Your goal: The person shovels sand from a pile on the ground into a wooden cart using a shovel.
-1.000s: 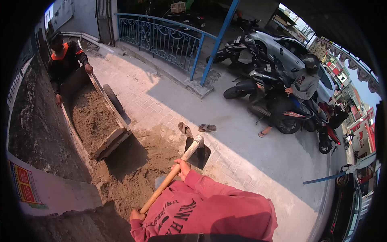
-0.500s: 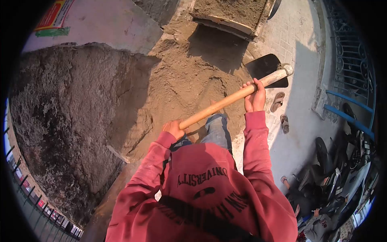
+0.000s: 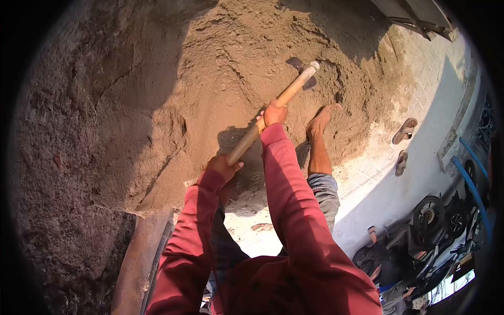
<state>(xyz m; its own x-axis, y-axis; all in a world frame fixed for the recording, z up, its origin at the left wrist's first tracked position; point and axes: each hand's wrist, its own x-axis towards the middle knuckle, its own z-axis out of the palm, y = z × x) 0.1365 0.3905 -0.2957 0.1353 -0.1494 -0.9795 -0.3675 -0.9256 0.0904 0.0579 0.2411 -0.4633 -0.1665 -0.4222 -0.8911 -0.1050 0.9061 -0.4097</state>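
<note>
Both of my hands grip the wooden handle of a hoe (image 3: 294,90). My left hand (image 3: 224,167) is wrapped round the lower end of the handle, near my body. Farther up the shaft, my right hand (image 3: 274,114) is closed round it. The dark hoe blade (image 3: 308,83) is at the far end, partly sunk in the brown sand (image 3: 226,79), and only its edges show. My bare foot (image 3: 321,118) stands on the sand to the right of the handle.
A pair of sandals (image 3: 404,131) lies on the pale pavement to the right. The corner of a sand box (image 3: 420,21) stands at the upper right. Parked motorbikes (image 3: 430,212) and a person (image 3: 391,299) are at the lower right. A rough, dark mound (image 3: 58,157) rises on the left.
The hoe has swung from above the pavement on the right down into the sand. My right hand has slid or moved toward the middle of the handle, and my view has tilted downward.
</note>
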